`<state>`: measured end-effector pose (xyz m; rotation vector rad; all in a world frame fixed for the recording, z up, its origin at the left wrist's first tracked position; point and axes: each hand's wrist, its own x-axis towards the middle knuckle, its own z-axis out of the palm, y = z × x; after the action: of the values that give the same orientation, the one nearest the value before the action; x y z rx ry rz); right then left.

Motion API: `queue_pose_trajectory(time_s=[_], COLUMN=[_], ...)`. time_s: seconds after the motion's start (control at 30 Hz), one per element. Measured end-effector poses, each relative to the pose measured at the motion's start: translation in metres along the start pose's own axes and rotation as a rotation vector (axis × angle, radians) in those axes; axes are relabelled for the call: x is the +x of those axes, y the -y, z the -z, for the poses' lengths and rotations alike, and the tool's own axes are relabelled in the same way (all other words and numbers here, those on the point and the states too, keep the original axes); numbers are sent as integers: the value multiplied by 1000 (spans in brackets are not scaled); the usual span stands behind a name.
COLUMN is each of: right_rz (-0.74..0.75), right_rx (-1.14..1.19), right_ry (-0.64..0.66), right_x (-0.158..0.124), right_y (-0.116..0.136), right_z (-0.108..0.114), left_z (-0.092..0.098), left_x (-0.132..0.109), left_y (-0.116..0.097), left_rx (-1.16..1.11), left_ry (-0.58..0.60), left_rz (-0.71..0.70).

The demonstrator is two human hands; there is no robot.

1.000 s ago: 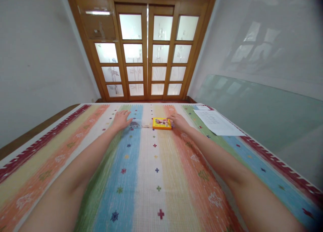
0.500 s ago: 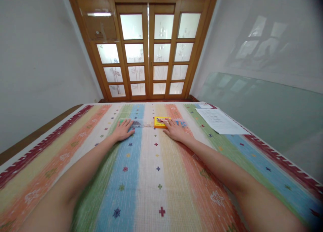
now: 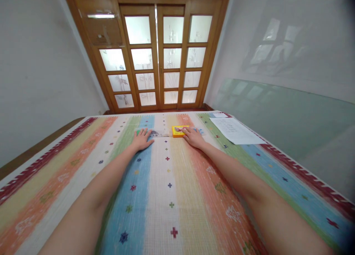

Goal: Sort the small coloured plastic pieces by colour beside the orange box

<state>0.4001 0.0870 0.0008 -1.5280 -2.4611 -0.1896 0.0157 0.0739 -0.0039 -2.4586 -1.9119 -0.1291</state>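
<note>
A flat yellow box point(image 3: 177, 131) with red print lies on the striped cloth near its far side. My right hand point(image 3: 194, 137) rests with fingers spread at the box's right end, its fingertips over a clear item with blue bits point(image 3: 200, 131). To the left, my left hand point(image 3: 142, 139) lies with fingers apart on the end of a clear, flat strip point(image 3: 161, 133) with dark marks. A small green patch shows beside its fingertips. The strip runs between my left hand and the yellow box. Whether these pieces are joined is too small to tell.
A striped cloth point(image 3: 161, 196) covers the table. White printed sheets point(image 3: 235, 131) lie at the far right, near a glass panel point(image 3: 277, 111) against the wall. Wooden doors with glass panes point(image 3: 144, 59) stand beyond the table.
The view has shifted slightly. My left hand has moved a little right, nearer the yellow box. The box now shows more to the left of my right hand's fingers.
</note>
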Motion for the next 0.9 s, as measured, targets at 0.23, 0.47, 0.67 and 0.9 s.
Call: queue_pose_trajectory(time_s=[0.23, 0.47, 0.67, 0.9], right_rz=[-92, -114, -79, 57], right_rx=[-28, -35, -14, 113], right_ry=[30, 65, 84, 12], right_x=[6, 8, 6, -17], right_y=[-39, -67, -71, -3], right_z=[-3, -9, -3, 8], left_z=[-2, -7, -1, 11], left_x=[43, 76, 69, 26], left_y=[-30, -40, -40, -61], left_rx=[-44, -64, -66, -105], left_ry=[24, 44, -30, -173], left_rz=[-36, -66, -101, -255])
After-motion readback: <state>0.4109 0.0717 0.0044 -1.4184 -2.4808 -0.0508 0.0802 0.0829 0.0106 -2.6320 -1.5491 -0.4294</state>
